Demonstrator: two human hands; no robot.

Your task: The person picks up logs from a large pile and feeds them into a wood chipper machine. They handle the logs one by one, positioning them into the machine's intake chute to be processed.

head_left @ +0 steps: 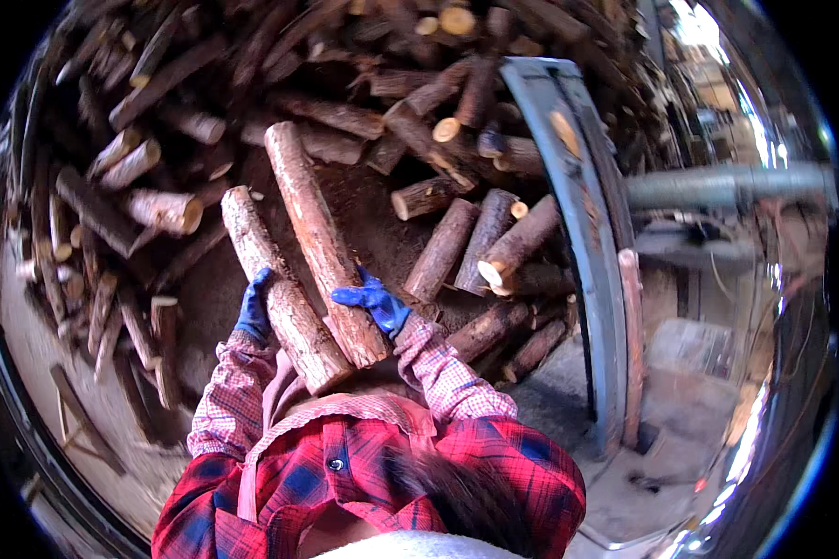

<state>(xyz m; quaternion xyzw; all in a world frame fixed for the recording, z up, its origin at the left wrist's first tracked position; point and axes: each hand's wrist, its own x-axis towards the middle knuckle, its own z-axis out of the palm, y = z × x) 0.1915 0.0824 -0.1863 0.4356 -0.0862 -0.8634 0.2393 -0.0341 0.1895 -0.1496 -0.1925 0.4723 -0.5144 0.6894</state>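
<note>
Two cut timbers lay between the hands, both with their long axes running away from the torso and their far ends leaning toward the left. The left-hand member was a pale, flaky-barked cylindrical wooden log (284, 291); the right-hand member was a longer-reaching, reddish-brown cylindrical wooden log (322, 238). The axes diverged at the far ends and converged at the near ends, close to the pink cloth apron (345, 406). Contact between the near ends could not be determined.

The blue-gloved left hand (254, 306) was the nearer to the pale log. It bore on the left flank, about midway along the length. One blue fingertip showed at the edge; the remaining fingers were hidden, so their closure could not be told.

The blue-gloved right hand (378, 304) was the nearer to the reddish-brown log. It clasped the right flank toward the near end, with the thumb laid crosswise over the upper face and the other fingers largely concealed.

Each log thus lay inboard of its hand. Most of the reddish-brown log's length extended beyond the right hand. A blue-painted steel upright (578, 214) stood to the right, well apart from both hands.
</note>
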